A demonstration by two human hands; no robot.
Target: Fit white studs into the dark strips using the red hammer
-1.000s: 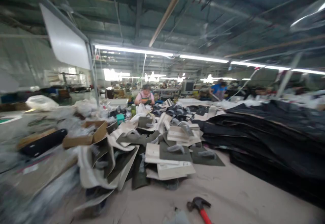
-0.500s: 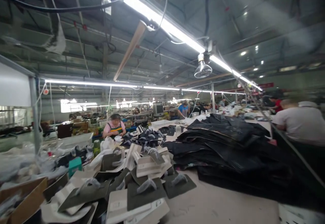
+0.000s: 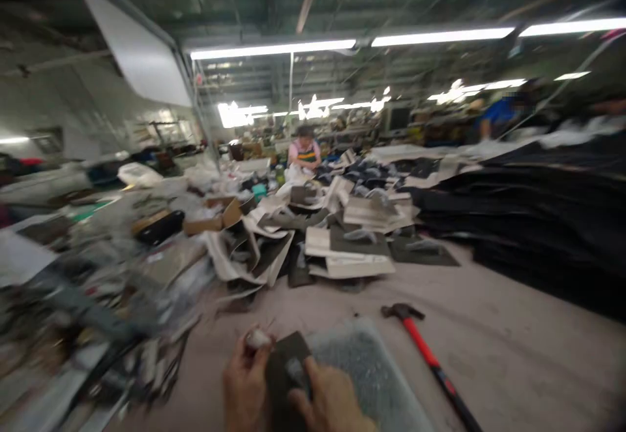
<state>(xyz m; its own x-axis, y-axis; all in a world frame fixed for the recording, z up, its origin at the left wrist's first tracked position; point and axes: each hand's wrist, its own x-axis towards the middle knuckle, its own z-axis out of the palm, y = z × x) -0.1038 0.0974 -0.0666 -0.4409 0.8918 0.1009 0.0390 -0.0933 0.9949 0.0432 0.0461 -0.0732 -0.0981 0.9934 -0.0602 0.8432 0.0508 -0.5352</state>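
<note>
Entered since the earlier frame: left hand [image 3: 246,383], right hand [image 3: 337,396], panel [image 3: 282,389] between them, near centre; handling apparently under way. Left fingers: curled, seemingly pinching a pale piece [image 3: 257,339], beside panel's left edge. Right fingers: bent, closed on panel's right side. Slab [image 3: 364,370]: flat, right of panel. Hammer [image 3: 424,344]: right of slab. Table [image 3: 528,354]: open room right of hammer, bounded far right by black stack [image 3: 538,223], far centre by pile [image 3: 349,265].

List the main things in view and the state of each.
Left hand: fingers curled, beside the dark piece; exact hold blurred
Right hand: gripping the dark piece
Dark piece: in hand
Hammer: lying on the table, out of hand
Cardboard box: open at the top
Tube lights: lit
Black sheets: piled up
</note>
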